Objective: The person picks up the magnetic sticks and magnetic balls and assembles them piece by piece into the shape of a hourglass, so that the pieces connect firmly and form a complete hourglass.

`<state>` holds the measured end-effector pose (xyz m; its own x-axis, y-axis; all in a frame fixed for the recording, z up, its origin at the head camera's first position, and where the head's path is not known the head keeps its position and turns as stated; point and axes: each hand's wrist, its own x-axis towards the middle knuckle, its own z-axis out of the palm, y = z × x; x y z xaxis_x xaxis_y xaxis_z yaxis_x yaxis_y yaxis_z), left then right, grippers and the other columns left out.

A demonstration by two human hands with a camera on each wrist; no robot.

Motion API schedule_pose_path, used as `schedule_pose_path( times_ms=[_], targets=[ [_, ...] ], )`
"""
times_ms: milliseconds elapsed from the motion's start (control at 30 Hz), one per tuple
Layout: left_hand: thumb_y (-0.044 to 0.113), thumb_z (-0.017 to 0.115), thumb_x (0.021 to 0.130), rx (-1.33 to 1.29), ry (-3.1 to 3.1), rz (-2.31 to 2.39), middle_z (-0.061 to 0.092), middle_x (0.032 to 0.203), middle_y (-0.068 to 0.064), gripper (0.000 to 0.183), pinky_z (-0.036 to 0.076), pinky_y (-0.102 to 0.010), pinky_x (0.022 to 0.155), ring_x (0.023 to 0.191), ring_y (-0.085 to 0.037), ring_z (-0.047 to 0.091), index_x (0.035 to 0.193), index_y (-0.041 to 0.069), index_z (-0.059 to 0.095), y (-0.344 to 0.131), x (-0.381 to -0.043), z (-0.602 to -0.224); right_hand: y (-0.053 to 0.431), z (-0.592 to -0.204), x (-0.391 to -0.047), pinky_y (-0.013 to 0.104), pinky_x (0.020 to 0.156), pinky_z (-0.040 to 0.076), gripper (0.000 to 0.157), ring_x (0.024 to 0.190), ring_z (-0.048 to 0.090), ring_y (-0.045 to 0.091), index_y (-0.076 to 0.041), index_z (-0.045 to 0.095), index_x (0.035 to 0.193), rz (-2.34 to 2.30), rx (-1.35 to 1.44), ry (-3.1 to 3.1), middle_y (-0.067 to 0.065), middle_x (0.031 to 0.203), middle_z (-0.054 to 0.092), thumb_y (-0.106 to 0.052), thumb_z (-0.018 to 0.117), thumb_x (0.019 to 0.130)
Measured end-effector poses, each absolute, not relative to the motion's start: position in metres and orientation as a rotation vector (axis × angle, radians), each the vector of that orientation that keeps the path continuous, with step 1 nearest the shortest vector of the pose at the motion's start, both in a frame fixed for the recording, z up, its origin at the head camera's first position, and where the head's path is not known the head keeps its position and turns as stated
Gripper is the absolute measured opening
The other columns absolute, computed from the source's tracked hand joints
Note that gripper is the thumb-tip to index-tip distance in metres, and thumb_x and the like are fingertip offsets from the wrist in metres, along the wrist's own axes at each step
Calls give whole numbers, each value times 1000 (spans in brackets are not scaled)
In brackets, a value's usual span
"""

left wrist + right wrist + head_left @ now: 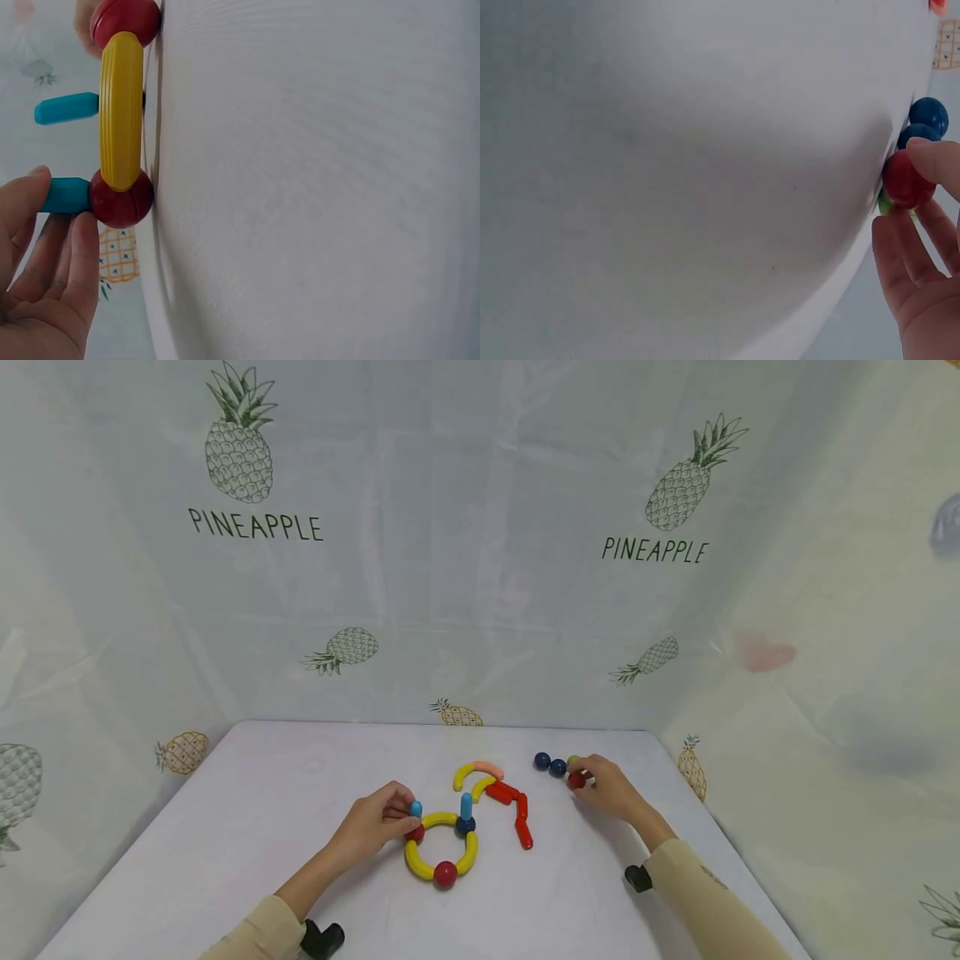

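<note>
Between thumb and fingers of the left hand: a light-blue rod, upright on a corner ball, red. Fingers pinched in to the rod's width, little gap left. Rod looks like stiff, light plastic, unlikely to break; best held by its sides at mid-length, as a sideways tug might part it from the ball.

Just right of that grip, the ring of yellow arcs and balls lies on the table; a second rod stands on its dark-blue ball.

Well off to the right, the right hand has a loose ball, red, thumb over one side, fingers on the other, closed to about the ball's breadth. Glossy, hard, probably apt to roll or slip; take it across the middle. Touching or just beside that grip, a green ball; beyond, two navy balls.

Between the grips, red pieces.

Left wrist view gives the rod-to-ball contact side-on, plus ridges on an arc; head view alone gives the whole ring. Right wrist view shows the thumb's placement, but no ring.
</note>
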<state>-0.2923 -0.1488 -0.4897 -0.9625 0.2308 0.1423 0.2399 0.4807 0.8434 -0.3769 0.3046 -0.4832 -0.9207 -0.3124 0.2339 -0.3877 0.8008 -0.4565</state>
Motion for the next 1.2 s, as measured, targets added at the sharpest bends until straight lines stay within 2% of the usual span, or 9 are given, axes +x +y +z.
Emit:
schedule_pose_path(
  times_ms=[200,400,667,900,1200],
  targets=[
    [12,82,94,-425,-2697,-1539,73,102,2,27,62,-25,82,92,-14,71,113,14,63,-148,-292,-489,307,-486,-378,44,90,62,33,100,68,26,-3,73,121,746,534,-2875,12,111,67,4,80,89],
    [12,82,94,-427,-2699,-1523,74,101,3,27,62,-26,82,92,-13,71,113,15,63,-148,-291,-488,306,-486,-377,46,92,62,31,100,68,26,-5,73,121,754,491,-2898,12,115,71,-1,80,91],
    [10,81,94,-421,-2689,-1516,73,99,4,26,62,-26,82,91,-13,71,112,16,63,-149,-292,-488,297,-480,-372,40,89,63,28,98,68,21,-8,73,119,781,500,-2870,7,112,72,-5,82,92],
    [11,82,94,-414,-2690,-1511,73,99,4,27,62,-25,83,91,-12,71,112,16,63,-149,-294,-489,270,-468,-363,36,88,63,34,99,69,18,-7,72,124,873,579,-2811,4,115,73,-5,83,91],
    [10,81,94,-392,-2675,-1531,73,100,3,27,62,-26,83,91,-13,71,113,16,63,-148,-295,-489,220,-446,-344,31,87,63,35,99,73,19,-8,71,123,992,794,-2688,3,115,73,-4,84,91]
  ],
)
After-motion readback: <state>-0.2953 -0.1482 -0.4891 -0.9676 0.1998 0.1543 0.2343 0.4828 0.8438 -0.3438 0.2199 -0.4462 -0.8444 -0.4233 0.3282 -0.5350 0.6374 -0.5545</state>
